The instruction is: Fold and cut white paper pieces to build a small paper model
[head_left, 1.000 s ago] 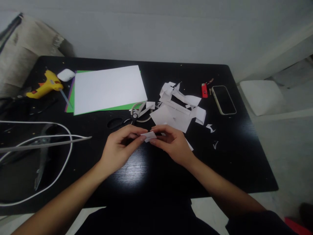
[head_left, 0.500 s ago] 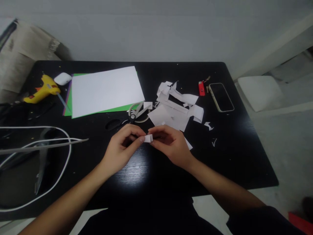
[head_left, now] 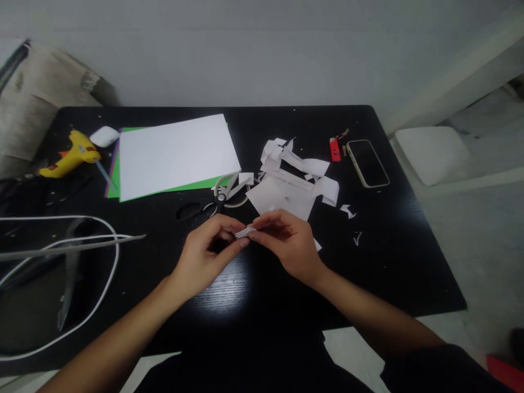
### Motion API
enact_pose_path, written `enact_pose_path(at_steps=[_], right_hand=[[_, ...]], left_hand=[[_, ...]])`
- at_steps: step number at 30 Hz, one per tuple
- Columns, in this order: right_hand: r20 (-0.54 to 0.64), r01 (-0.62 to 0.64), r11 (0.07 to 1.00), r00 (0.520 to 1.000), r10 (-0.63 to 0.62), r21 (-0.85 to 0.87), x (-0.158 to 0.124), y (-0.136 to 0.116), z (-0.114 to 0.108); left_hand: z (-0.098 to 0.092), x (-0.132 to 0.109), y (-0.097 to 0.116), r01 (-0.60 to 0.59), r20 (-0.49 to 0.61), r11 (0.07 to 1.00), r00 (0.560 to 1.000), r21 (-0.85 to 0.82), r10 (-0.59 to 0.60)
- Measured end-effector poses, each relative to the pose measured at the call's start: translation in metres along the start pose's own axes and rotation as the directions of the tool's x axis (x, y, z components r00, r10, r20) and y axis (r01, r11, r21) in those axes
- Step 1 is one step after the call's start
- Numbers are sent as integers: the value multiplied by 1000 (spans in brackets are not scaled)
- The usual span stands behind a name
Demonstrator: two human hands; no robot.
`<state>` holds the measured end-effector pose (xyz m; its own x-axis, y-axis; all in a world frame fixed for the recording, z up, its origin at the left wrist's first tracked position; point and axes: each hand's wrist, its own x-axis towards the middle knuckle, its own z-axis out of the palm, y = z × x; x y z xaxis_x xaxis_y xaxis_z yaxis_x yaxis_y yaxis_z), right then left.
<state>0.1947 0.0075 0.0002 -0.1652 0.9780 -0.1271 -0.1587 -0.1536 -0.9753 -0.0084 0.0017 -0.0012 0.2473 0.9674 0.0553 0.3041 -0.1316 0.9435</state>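
Observation:
Between my fingertips is a small folded piece of white paper point(head_left: 245, 233), its layered edge facing me. My left hand point(head_left: 208, 251) pinches its left end between thumb and fingers. The right end is gripped by my right hand point(head_left: 289, 243), thumb below and fingers above. Both hands are held close together over the black table point(head_left: 278, 305). Just beyond them lie scissors point(head_left: 221, 197) with their blades spread, and a heap of white paper scraps point(head_left: 286, 191).
White paper point(head_left: 176, 155) lies on green sheets at the back left, beside a yellow glue gun point(head_left: 77, 154) and a white case point(head_left: 105, 136). A white cable point(head_left: 117, 256) loops at the left. A red lighter point(head_left: 334, 149) and a phone point(head_left: 367, 164) rest at the right.
The small folded paper has turned between my fingers and now looks flatter, showing its layered edge. Both hands stay in nearly the same place.

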Motion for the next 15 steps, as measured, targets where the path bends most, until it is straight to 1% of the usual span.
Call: enact_pose_path(at_steps=[3, 6, 10, 12, 15], right_hand=[[-10, -2, 1000, 1000, 2, -1, 2, 2, -1], [6, 11, 1000, 1000, -11, 7, 4, 4, -2], [26, 51, 997, 998, -52, 52, 5, 6, -2], [19, 68, 995, 997, -70, 75, 5, 7, -2], [35, 41, 997, 998, -44, 67, 4, 6, -1]], left_hand=[[0, 0, 3, 6, 16, 1000, 1000, -17, -5], [-1, 2, 7, 70, 34, 990, 997, -126, -66], [-1, 5, 9, 162, 58, 952, 987, -258, -152], [-2, 6, 8, 191, 75, 931, 981, -312, -177], [-2, 6, 7, 212, 87, 904, 977, -372, -193]])
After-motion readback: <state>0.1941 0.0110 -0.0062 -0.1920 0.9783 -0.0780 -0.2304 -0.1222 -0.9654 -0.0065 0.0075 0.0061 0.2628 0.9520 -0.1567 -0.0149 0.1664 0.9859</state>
